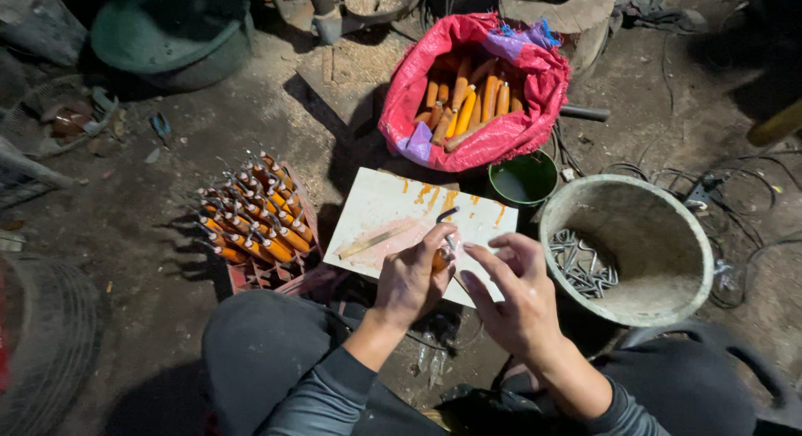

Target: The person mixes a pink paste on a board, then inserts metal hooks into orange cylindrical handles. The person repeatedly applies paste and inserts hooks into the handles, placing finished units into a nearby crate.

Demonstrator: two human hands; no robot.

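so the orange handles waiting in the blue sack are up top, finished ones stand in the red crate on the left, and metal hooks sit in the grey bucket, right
Not quite: the sack holding the loose orange handles is red-pink, not blue, as the head view shows. The rest holds: handles fitted with metal stand in the red crate on the left, and metal hooks lie in the grey bucket.

- Left hand [411,279] is gripping an orange wooden handle [439,260] with a bent metal hook [449,221].
- Right hand [515,296] is hovering open beside it, above a paint-stained white board [393,210].
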